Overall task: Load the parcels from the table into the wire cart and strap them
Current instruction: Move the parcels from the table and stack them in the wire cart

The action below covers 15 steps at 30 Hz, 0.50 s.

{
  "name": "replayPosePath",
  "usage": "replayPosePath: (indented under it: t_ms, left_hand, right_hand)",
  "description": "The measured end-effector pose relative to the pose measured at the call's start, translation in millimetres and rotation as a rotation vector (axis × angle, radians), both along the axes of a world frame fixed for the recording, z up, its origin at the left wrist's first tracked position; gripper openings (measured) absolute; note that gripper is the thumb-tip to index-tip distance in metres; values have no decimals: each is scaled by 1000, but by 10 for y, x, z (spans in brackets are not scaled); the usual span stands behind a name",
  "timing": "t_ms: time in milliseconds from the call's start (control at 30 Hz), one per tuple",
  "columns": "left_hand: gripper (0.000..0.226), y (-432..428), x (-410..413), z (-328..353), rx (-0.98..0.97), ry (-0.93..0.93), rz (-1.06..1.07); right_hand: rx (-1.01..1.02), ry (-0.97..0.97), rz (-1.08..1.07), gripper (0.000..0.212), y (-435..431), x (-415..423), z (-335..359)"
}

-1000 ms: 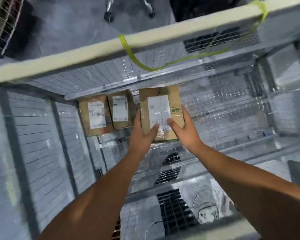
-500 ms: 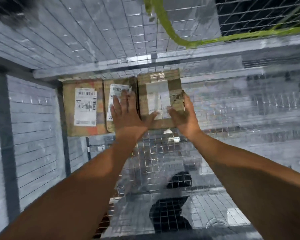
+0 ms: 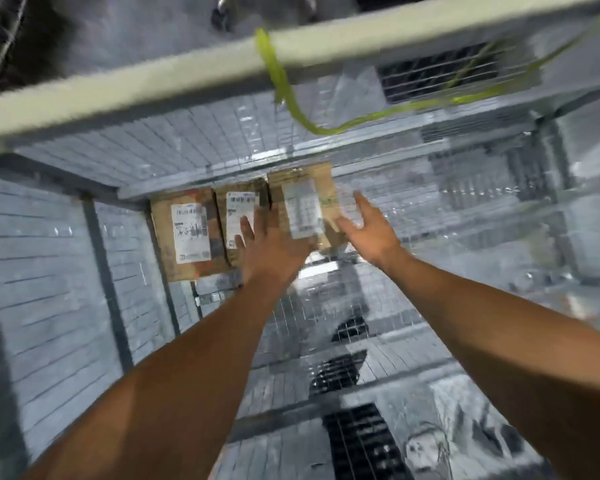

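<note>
Cardboard, brown, w/ white label facing the camera: the rightmost parcel (image 3: 303, 202) lay on the mesh floor (image 3: 319, 299) of the wire cart (image 3: 49, 271). Its far end was butted against the foot of the far wall (image 3: 187, 150), w/ the long axis running away from the person (fore-aft) and the short axis across. Its left flank touched, or very nearly touched, the middle parcel (image 3: 241, 216), which in turn sat against the left parcel (image 3: 187, 233); the 3 formed one row in the far-left corner, labels up. Both hands were ahead of the person on the near side of the row, so the rightmost parcel lay forward of and between them. L hand (image 3: 274, 247): flat, fingers straight, laid over the seam btw. middle and rightmost parcels; motion blur hid whether the palm pressed on the card or hovered just above. R hand (image 3: 369, 230): wide, fingers splayed, thumb toward the parcel's near-right corner, palm just beside the right flank, holding nothing; contact not resolvable. L hand was nearer the parcel's top face, R hand nearer the floor beyond it. Judgement: the parcel looked placed, and the next slot in the row prob. lay to the right, approx. under the R hand. The yellow-green strap (image 3: 281, 81) hung slack from the cream top rail (image 3: 153, 84) above the far wall and trailed off to the right, well apart from the parcels. Strapping was not yet done.
</note>
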<state>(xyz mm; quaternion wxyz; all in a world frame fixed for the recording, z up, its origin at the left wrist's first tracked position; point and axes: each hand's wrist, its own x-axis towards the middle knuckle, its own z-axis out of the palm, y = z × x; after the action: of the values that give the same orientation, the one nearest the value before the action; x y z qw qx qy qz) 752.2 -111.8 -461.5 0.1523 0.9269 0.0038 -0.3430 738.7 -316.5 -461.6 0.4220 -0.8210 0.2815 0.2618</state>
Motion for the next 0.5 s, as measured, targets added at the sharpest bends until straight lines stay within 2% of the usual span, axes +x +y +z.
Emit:
replayPosePath:
  t_ms: [167, 233, 333, 400, 500]
  left_hand:
    - [102, -47, -371, 1486, -165, -52, -191]
    - [105, -152, -573, 2163, -276, -153, -346]
    - [97, -446, -1010, 3031, -500, -315, -507]
    - [106, -720, -1453, 3611, -536, -208, -650]
    - [105, -1207, -2224, 4254, -665, -216, -891]
  right_hand:
    - [-163, -72, -197, 76, 120, -752, 1690]
    - [-285, -170, -318, 70, 117, -1189, 2473]
    - [-456, -306, -568, 66, 32, -2014, 3543]
    - [-547, -319, -711, 68, -5, -2733, 4157]
    - [-683, -337, -960, 68, -60, -3922, 4893]
